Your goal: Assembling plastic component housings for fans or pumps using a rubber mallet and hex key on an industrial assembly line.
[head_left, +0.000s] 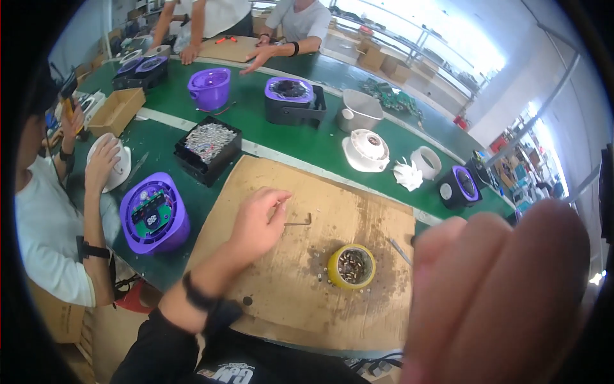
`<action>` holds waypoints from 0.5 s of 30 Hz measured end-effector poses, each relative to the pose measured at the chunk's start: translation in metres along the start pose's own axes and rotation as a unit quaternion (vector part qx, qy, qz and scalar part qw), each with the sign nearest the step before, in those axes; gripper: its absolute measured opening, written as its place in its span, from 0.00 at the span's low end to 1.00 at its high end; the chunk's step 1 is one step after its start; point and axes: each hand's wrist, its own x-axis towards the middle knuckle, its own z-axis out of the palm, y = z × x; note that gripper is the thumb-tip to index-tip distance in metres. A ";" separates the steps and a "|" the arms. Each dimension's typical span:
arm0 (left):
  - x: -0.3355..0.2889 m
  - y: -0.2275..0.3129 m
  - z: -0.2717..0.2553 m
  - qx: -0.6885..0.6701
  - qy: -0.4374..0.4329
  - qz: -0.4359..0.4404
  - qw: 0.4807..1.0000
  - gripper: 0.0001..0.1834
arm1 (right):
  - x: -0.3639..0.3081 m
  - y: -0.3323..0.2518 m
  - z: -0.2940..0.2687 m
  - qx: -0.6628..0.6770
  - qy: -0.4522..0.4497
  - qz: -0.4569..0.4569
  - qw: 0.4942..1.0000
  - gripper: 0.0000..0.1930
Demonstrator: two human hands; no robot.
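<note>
My left hand point(258, 222) hovers over the cardboard sheet point(268, 294), thumb and fingers drawn together in a pinch; whatever is between the fingertips is too small to make out. Beside its thumb is an L-shaped hex key point(299, 223). My right hand point(495, 294) looms large and blurred at the lower right, very near the camera, its fingers curled in and anything they hold hidden. Between the hands, a round yellow container point(332, 269) holds many small metal screws, with a few small bits scattered around it.
A black bin point(187, 168) of small metal parts and a purple housing point(174, 232) with a green circuit board stand left. Purple, grey and white housings line the green table point(249, 131). At left a co-worker point(57, 217) handles a white part; others stand across the table.
</note>
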 end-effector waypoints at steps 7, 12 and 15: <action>-0.001 0.007 -0.009 -0.014 -0.001 -0.017 1.000 0.12 | -0.014 -0.012 -0.005 0.022 0.012 0.049 0.998 0.15; 0.007 0.013 -0.006 -0.008 0.023 0.007 1.000 0.11 | -0.043 0.012 -0.013 0.069 0.011 0.205 0.976 0.15; 0.018 0.024 -0.006 0.027 0.020 0.047 0.998 0.10 | -0.083 0.021 -0.031 -0.035 -0.155 0.395 0.905 0.10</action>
